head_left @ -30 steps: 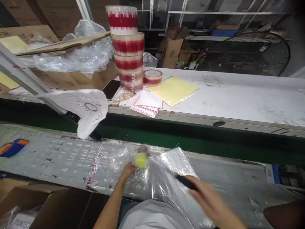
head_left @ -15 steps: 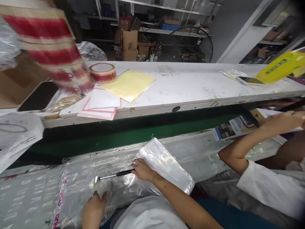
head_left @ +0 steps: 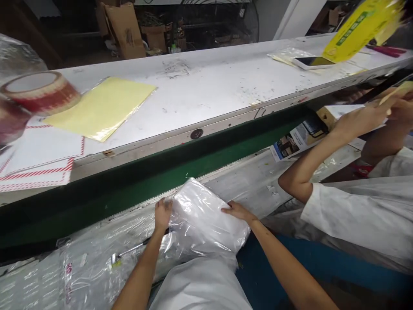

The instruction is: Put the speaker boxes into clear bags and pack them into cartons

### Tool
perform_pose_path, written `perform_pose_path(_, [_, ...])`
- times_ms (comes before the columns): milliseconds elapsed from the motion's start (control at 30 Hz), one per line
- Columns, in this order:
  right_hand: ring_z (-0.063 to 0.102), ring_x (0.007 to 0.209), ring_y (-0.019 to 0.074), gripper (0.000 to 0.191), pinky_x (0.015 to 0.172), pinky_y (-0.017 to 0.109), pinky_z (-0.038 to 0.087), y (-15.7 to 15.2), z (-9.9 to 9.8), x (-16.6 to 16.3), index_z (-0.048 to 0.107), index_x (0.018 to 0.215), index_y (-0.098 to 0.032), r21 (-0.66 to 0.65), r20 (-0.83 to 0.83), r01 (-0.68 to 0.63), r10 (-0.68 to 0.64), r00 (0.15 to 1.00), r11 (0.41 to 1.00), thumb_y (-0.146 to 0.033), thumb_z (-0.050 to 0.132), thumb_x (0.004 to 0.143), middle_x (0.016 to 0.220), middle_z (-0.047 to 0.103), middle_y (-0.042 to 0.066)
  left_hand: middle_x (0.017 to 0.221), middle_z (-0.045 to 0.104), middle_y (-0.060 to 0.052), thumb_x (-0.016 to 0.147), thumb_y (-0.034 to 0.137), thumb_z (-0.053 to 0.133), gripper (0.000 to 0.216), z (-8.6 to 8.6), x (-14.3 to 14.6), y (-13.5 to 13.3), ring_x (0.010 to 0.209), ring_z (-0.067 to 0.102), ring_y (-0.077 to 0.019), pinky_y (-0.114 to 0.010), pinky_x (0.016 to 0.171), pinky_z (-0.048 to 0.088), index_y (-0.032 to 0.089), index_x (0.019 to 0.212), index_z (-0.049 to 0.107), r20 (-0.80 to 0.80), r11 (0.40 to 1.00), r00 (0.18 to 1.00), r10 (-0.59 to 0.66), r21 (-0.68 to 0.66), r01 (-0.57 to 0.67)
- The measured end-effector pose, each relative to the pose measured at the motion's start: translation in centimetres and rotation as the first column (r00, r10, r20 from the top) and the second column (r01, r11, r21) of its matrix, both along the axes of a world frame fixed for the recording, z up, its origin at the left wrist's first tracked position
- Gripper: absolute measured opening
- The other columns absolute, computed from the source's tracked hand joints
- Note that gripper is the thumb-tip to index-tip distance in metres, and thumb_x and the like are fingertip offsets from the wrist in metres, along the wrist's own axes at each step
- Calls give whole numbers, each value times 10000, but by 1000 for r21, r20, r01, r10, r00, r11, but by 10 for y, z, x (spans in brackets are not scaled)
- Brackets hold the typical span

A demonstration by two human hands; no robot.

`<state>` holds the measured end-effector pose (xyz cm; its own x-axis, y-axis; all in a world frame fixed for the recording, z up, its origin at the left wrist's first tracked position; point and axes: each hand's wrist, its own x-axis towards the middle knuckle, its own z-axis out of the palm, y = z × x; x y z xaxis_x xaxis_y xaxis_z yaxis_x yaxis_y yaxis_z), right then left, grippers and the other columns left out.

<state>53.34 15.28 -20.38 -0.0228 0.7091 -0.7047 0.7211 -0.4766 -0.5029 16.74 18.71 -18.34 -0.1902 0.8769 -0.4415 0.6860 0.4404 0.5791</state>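
Note:
A shiny bundle of clear plastic bags (head_left: 203, 215) lies in front of my body on the plastic-covered lower bench. My left hand (head_left: 163, 213) is at its left edge, fingers curled against the film. On the opposite side my right hand (head_left: 238, 211) grips the right edge, thumb on top and the other fingers underneath. Below my left forearm rests a small hammer-like tool (head_left: 129, 250) with a metal head and shaft. Its dark handle is partly hidden by my left forearm and loose plastic.
A white shelf (head_left: 206, 86) runs across, carrying a tape roll (head_left: 43, 92), yellow sheet (head_left: 106, 105), phone (head_left: 312, 63) and yellow bag (head_left: 351, 32). A green trough (head_left: 193, 161) lies below it. At right, a co-worker's arm (head_left: 325, 150) is beside a printed box (head_left: 300, 133).
My right hand has let go of the tool's handle and moved right to the bags' edge. My left hand has left the tool's head for the bags' left side. The view has shifted.

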Motion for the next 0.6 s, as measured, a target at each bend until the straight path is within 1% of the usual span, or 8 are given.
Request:
perform_pose_path(67, [661,1018,285,706,802,326,518,4,4,-3,640,1220,-146,-47,-64,-16,13,998,999,-636,723,719,1215,671,148,1452,490,-219,870,409,585,638,-3,-3,37,1346,488,-319,-389,1078,414,88,1398,426,20,995,996,-91,-35,92])
perform_pose_path(133, [647,1042,296,678,828,340,517,7,10,-5,670,1195,-173,-70,-107,-46,38,994,997,-590,776,671,1211,668,133,1354,584,-180,703,377,773,695,-8,0,67,1285,538,-345,-386,1039,441,129,1301,520,37,977,981,-190,-94,193])
perform_pose_path(233, [566,1171,334,624,948,388,474,4,17,-8,690,1175,-216,-46,-137,-94,87,987,994,-460,830,617,1259,623,110,1224,647,-161,488,277,876,706,-16,6,94,1260,531,-402,-408,1032,434,142,1129,613,33,937,953,-301,-174,302])
perform_pose_path(333, [485,1242,374,609,1023,439,411,-11,16,-19,680,1157,-197,17,-140,-114,115,983,993,-323,833,581,1286,578,125,1217,624,-150,437,223,864,724,-20,7,104,1259,512,-399,-405,1021,438,159,1113,612,37,902,927,-372,-220,371])
perform_pose_path(400, [521,1181,359,613,993,431,423,-21,11,-27,640,1180,-154,52,-152,-104,111,982,993,-286,804,604,1231,599,143,1219,609,-119,442,199,844,711,-20,6,105,1233,526,-367,-389,1013,441,189,1110,603,57,879,909,-413,-235,414])
perform_pose_path(500, [595,1055,306,697,912,393,466,-28,1,-36,521,1307,-109,76,-164,-46,58,985,996,-284,752,672,1162,639,143,1116,624,-79,486,207,799,626,-20,5,104,1110,583,-333,-386,937,481,202,1071,577,90,856,896,-435,-265,443])
perform_pose_path(567, [619,1012,285,628,878,365,484,-26,-5,-37,560,1259,-130,76,-178,-36,49,983,996,-282,744,678,1123,668,106,1054,623,-69,493,209,774,597,-20,5,103,1053,594,-332,-394,892,495,195,1048,555,103,857,900,-424,-275,436])
perform_pose_path(600, [632,981,277,522,854,348,493,-24,-7,-37,620,1158,-146,73,-191,-53,67,979,996,-280,747,670,1074,687,78,1041,619,-66,491,208,764,588,-20,5,101,1038,596,-329,-392,882,496,192,1036,546,117,860,902,-416,-271,432])
